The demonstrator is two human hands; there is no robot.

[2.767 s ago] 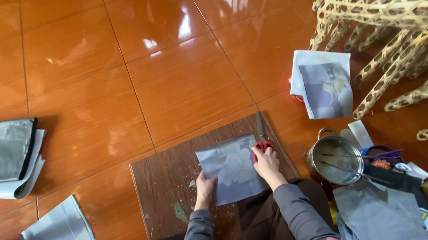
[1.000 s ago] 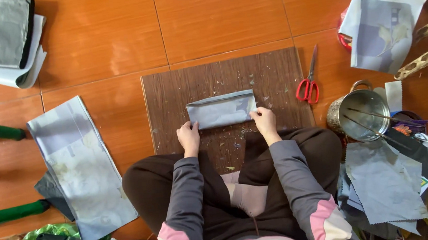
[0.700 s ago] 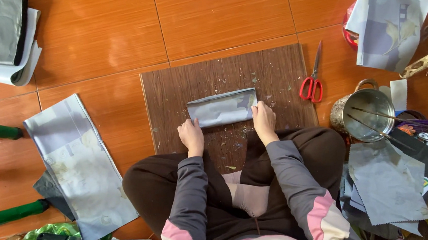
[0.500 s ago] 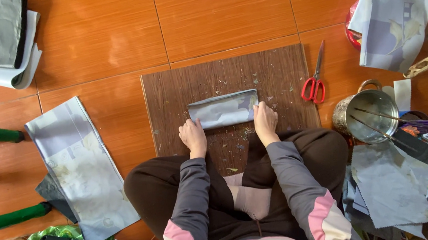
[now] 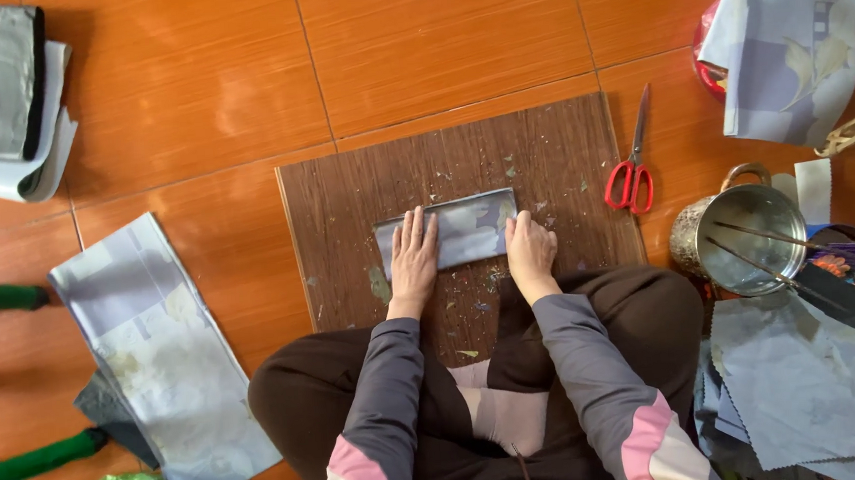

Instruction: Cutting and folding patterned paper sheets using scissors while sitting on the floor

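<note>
While the person sits cross-legged on the orange tiled floor (image 5: 434, 49), the folded grey sheet (image 5: 467, 229) lies flat near the middle of the brown wooden board (image 5: 552, 151), pressed under both hands. The left hand (image 5: 415, 256) lies palm down on the sheet's left part, fingers straight and slightly spread, gripping nothing; the right hand (image 5: 529, 248) rests at the sheet's right lower edge with fingers curled under, and whether they pinch the edge cannot be told. Risks noted: the sheet looks slick, so uneven pressure between the two hands could let it slide and leave a crooked crease; small scraps and specks scattered over the board could get trapped under the fold. The red-handled scissors (image 5: 631, 161) lie just off the board's right edge, blades pointing away, close enough to the right forearm to be knocked. Containers: a metal pot (image 5: 738, 238) with a handle stands just beside the right knee, holding two thin sticks leaning across its mouth; other contents cannot be made out, and an elbow could tip it. Loose grey sheets (image 5: 793, 375) are piled beside it, and a long printed sheet (image 5: 154, 349) lies to the left.
</note>
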